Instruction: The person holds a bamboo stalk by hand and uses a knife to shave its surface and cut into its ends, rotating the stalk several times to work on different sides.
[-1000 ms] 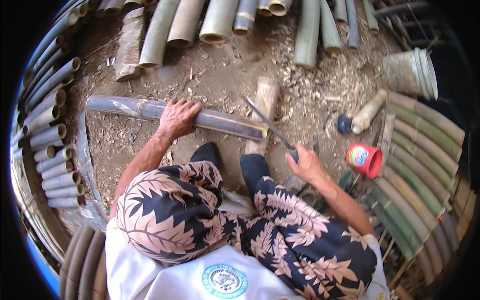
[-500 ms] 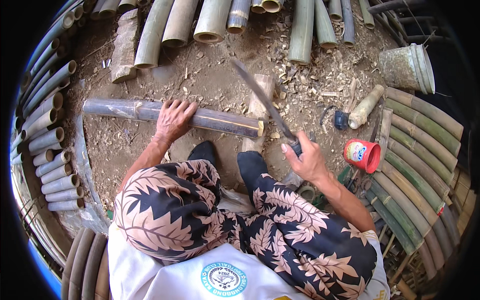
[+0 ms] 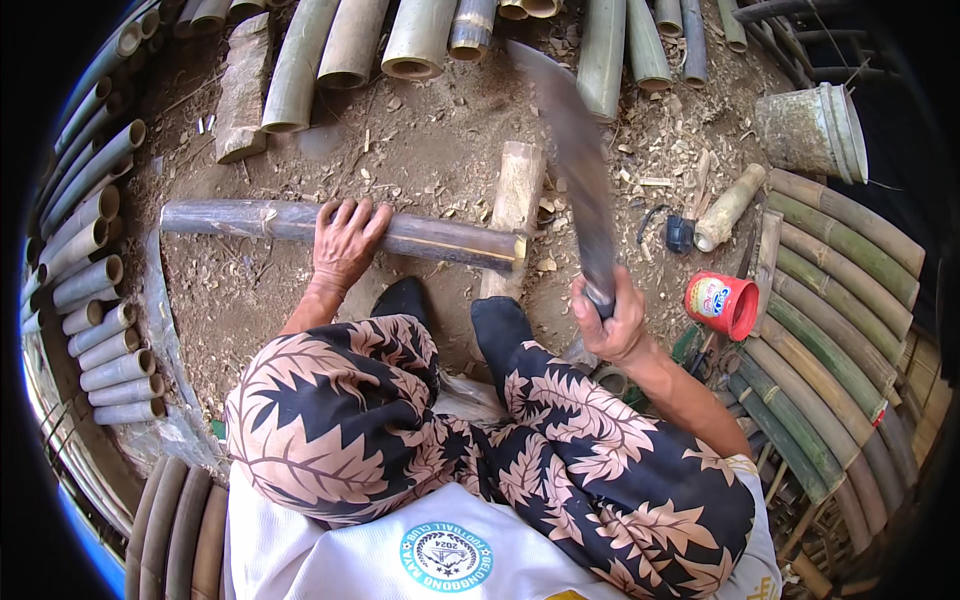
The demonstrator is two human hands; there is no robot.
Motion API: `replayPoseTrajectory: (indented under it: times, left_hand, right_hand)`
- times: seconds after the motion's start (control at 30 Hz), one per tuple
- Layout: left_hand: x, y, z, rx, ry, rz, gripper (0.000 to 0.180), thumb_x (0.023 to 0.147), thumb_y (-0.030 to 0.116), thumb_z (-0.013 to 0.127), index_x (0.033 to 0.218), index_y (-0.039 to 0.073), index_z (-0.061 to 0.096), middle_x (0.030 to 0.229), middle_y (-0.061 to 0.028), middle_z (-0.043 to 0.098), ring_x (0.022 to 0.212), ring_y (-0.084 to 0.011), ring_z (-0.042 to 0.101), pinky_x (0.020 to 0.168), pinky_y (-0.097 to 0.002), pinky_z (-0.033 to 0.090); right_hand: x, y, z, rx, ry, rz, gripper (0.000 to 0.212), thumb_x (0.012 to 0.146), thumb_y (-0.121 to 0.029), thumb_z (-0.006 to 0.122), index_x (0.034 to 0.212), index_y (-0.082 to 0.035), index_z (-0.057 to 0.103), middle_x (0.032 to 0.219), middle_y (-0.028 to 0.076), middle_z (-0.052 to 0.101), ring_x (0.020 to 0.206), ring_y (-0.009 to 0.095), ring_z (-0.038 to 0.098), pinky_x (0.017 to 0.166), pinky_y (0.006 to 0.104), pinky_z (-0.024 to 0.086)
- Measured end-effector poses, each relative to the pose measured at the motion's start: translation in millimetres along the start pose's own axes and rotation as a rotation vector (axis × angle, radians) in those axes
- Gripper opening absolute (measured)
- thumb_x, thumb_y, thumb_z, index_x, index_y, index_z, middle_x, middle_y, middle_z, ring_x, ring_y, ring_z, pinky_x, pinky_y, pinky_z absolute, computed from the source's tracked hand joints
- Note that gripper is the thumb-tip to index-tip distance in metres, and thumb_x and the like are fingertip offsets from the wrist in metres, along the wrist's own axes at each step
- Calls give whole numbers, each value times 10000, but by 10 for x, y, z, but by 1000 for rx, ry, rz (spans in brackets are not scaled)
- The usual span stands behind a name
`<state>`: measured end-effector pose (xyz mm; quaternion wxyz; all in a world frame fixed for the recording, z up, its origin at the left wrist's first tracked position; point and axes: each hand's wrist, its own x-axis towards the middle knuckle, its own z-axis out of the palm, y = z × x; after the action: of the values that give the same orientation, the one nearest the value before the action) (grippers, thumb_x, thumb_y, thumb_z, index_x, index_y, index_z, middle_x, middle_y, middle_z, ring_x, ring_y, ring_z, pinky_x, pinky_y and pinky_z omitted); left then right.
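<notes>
A dark bamboo pole (image 3: 450, 240) lies crosswise in front of me, its right end resting on a pale wooden block (image 3: 517, 185). Along its right part runs a light, stripped line. My left hand (image 3: 347, 238) is wrapped over the pole near its middle and holds it down. In my right hand (image 3: 614, 318) is the dark handle of a machete (image 3: 582, 165), its broad blade raised and blurred, pointing away from me. The blade is apart from the pole, to the right of its end.
Cut bamboo lengths (image 3: 415, 45) line the far side, with more stacked at left (image 3: 120, 375). Split bamboo slats (image 3: 835, 300) lie at right, near a red tub (image 3: 722, 305), a short bamboo piece (image 3: 730, 208) and a dirty bucket (image 3: 812, 133). Chips litter the ground.
The machete has swung to the right and turned, showing more of its broad side. My right hand has moved slightly right and down. My left hand stays on the bamboo pole.
</notes>
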<state>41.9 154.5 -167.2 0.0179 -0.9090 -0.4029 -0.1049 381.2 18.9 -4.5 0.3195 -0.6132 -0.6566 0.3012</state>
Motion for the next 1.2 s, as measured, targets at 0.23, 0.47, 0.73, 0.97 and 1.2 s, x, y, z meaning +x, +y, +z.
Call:
replayPoseTrajectory:
  times: [0.23,0.47,0.73,0.97,1.2]
  left_hand:
    - [-7,34,-139,-35,-169,-40,714,697,185,754,1357,145,486,1203,-99,536,1163,-277,520,1066,-446,353]
    - [288,-282,-216,-166,-539,-37,628,571,162,806,1163,119,601,1170,-118,530,1137,-306,530,962,-417,468]
    - [141,-253,-166,-162,-431,-16,565,591,138,810,1105,130,576,1040,-74,643,1038,-294,611,922,-435,478]
    - [7,-144,-54,-115,-152,10,481,729,160,736,1179,144,568,1066,-40,623,1041,-244,598,940,-439,440]
    - [-59,-178,-170,-129,-242,-17,588,693,170,764,1237,122,546,1153,-84,600,1138,-268,574,1036,-471,395]
  right_hand:
    - [-179,493,23,-414,-420,395,351,964,-299,604,1067,22,506,742,267,665,652,427,678,595,503,538]
    - [-63,-37,-32,-75,-69,17,384,949,-283,656,1130,39,550,702,156,626,560,325,644,542,403,525]
    - [-69,375,19,-285,-372,312,313,958,-287,633,988,-1,508,633,181,604,529,339,636,519,440,519]
    - [-321,511,51,-221,-158,64,351,943,-271,654,1067,24,508,662,189,632,605,366,666,563,445,534]
    - [-116,82,-1,-205,-180,368,324,925,-276,672,1044,1,550,682,253,618,656,456,655,580,485,500]
